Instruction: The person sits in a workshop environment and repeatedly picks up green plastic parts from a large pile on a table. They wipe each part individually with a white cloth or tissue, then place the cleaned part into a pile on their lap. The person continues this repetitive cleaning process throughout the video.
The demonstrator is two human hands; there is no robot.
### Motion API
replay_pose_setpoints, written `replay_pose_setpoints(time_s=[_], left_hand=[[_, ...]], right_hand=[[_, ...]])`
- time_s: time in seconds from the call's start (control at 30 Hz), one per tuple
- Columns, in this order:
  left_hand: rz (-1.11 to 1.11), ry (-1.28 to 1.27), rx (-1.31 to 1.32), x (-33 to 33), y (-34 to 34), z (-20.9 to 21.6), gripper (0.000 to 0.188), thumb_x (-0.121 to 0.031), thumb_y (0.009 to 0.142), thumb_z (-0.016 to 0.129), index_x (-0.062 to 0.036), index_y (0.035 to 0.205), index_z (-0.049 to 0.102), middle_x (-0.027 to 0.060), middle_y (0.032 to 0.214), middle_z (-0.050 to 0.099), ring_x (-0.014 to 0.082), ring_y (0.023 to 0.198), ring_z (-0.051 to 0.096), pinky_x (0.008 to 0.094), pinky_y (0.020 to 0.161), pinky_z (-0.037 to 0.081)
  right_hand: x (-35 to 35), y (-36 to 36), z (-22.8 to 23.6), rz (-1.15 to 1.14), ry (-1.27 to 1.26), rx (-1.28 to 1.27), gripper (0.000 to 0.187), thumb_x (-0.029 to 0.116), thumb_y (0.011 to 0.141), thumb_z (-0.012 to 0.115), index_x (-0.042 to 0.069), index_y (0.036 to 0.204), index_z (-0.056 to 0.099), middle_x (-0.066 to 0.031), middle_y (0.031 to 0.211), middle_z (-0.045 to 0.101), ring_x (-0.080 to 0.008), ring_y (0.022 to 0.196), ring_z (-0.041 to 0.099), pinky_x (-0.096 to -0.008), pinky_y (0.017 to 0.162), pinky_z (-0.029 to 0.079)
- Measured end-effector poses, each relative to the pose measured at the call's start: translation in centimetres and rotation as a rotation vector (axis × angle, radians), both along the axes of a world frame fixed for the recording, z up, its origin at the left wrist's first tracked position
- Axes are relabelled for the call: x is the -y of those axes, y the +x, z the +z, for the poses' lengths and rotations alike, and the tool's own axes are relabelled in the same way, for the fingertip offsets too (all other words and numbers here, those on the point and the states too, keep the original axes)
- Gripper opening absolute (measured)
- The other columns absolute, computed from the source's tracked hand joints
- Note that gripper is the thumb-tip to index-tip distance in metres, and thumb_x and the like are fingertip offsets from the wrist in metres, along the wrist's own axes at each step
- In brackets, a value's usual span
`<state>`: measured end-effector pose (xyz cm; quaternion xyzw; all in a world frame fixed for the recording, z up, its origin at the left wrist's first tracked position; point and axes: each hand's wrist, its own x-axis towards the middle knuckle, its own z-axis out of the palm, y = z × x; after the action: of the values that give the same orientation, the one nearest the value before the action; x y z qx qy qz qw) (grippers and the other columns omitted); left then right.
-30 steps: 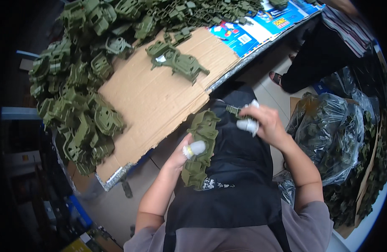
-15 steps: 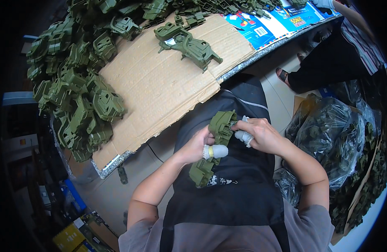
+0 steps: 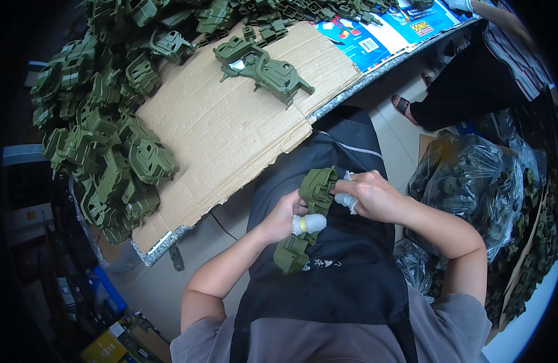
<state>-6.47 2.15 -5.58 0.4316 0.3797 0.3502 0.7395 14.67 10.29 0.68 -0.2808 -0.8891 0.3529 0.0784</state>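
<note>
Above my lap, my left hand (image 3: pixel 284 218) grips a long olive-green plastic toy vehicle body (image 3: pixel 317 189), with a white cover on the thumb. Its lower end hangs below the hand, over the dark apron (image 3: pixel 333 290). My right hand (image 3: pixel 374 196) is closed, its fingertips pressed to the body's right side; white covers wrap its thumb and a finger. Whatever those fingertips pinch, if anything, is hidden. On the cardboard (image 3: pixel 200 127) ahead lies another similar green vehicle body (image 3: pixel 273 75), apart from both hands.
Piled green plastic parts (image 3: pixel 109 151) fill the table's left and far sides. Blue printed sheets (image 3: pixel 364 45) lie at the far right. Beside me on the right are clear plastic bags (image 3: pixel 472 181) and more green parts (image 3: pixel 527 266). Another person's dark-trousered leg (image 3: pixel 451 97) stands beyond.
My right hand has shifted slightly left, its fingertips closer against the vehicle body's side. The right elbow has swung outward. My left hand keeps its grip; the whole view has shifted a little.
</note>
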Motion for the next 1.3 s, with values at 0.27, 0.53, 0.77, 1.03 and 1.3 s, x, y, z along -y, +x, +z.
replay_pose_setpoints(time_s=[0.27, 0.53, 0.77, 1.03, 1.3], left_hand=[[-0.056, -0.072, -0.079, -0.5, -0.1, 0.9, 0.056, 0.0, 0.073, 0.07, -0.0013, 0.122, 0.042, 0.0055, 0.108, 0.054, 0.0109, 0.092, 0.056, 0.0255, 0.076, 0.049], [-0.004, -0.003, -0.029, -2.6, 0.3, 1.8, 0.053, 0.001, 0.077, 0.064, -0.0036, 0.125, 0.041, 0.0067, 0.108, 0.054, 0.0131, 0.093, 0.057, 0.0279, 0.077, 0.05], [0.169, -0.25, 0.285, -3.5, 0.5, -0.2, 0.064, -0.023, 0.082, 0.065, -0.009, 0.133, 0.031, 0.0128, 0.116, 0.052, 0.0262, 0.094, 0.06, 0.0398, 0.078, 0.053], [0.217, -0.63, 0.529, 1.3, 1.6, -3.5, 0.053, -0.045, 0.09, 0.042, -0.0017, 0.121, 0.048, 0.0117, 0.104, 0.058, 0.0228, 0.089, 0.061, 0.0349, 0.079, 0.052], [0.377, -0.623, 0.492, 1.9, 2.4, -3.5, 0.046, -0.031, 0.095, 0.04, -0.0248, 0.137, 0.025, 0.0095, 0.098, 0.056, 0.0219, 0.075, 0.062, 0.0334, 0.064, 0.054]], right_hand=[[1.3, -0.1, -2.0, -0.01, 0.142, -0.114, 0.036, -0.005, 0.056, 0.059, 0.003, 0.091, 0.059, -0.0143, 0.065, 0.056, -0.0322, 0.064, 0.059, -0.0396, 0.058, 0.049], [-1.6, 0.4, -0.2, -0.03, 0.035, -0.083, 0.037, -0.005, 0.061, 0.059, 0.005, 0.096, 0.061, -0.0152, 0.078, 0.062, -0.033, 0.074, 0.061, -0.0392, 0.067, 0.05], [-18.6, 2.2, 4.2, -0.44, 0.116, -0.131, 0.026, 0.006, 0.079, 0.054, 0.005, 0.103, 0.063, -0.0137, 0.097, 0.065, -0.0227, 0.091, 0.062, -0.0313, 0.079, 0.047], [-27.8, 5.4, -2.3, -0.639, 0.617, -0.148, 0.022, -0.002, 0.076, 0.052, 0.007, 0.096, 0.051, -0.0157, 0.09, 0.062, -0.0269, 0.087, 0.061, -0.0347, 0.073, 0.046], [2.3, 2.4, 1.9, 0.013, -0.112, -0.066, 0.031, 0.009, 0.067, 0.068, 0.008, 0.098, 0.064, -0.0107, 0.085, 0.063, -0.0286, 0.079, 0.062, -0.0345, 0.071, 0.05]])
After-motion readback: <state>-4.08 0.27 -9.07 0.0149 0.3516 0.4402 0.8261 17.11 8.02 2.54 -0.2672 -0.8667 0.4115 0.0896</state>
